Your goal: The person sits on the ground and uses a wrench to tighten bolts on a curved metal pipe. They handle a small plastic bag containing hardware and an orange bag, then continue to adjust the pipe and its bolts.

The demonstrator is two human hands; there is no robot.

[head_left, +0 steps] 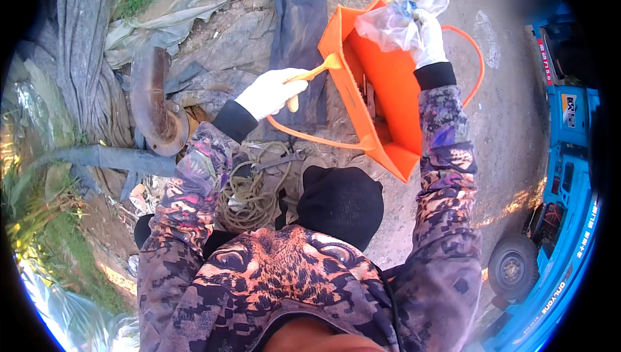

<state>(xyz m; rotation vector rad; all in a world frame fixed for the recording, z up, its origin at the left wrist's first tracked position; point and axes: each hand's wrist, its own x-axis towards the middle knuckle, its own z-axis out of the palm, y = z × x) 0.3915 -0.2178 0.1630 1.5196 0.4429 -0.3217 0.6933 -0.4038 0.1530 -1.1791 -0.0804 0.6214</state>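
Clear plastic [387, 30], grasped by the right hand [429, 40], is over the far end of the far-to-near orange bag [398, 96], whose left handle [315, 138] the left hand [273, 93] clenches.

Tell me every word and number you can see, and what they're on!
I won't copy out the writing, but here's where it is:
Blue vehicle: pale lettering along its curved lower side.
Sticker on the vehicle: bold dark mark on white and orange.
Red strip on the vehicle: pale characters, too small to read surely.
Orange bag: no writing that I can see.
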